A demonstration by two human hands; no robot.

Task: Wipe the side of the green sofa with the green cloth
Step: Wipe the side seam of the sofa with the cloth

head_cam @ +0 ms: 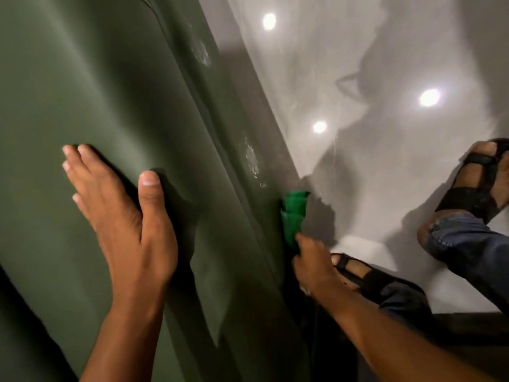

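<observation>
The dark green sofa [104, 86] fills the left half of the head view, seen from above its arm. My left hand [124, 213] lies flat on the sofa's top surface, fingers spread, holding nothing. My right hand [311, 263] reaches down along the sofa's side and grips the bright green cloth [293, 216], which is pressed against the lower side panel near the floor. Whitish smudges [252, 161] show on the side panel just above the cloth, and another patch sits higher up.
A glossy white floor [358, 78] with bright light reflections lies to the right of the sofa. My two feet in black sandals [479, 183] and blue jeans stand on it, one close behind my right hand.
</observation>
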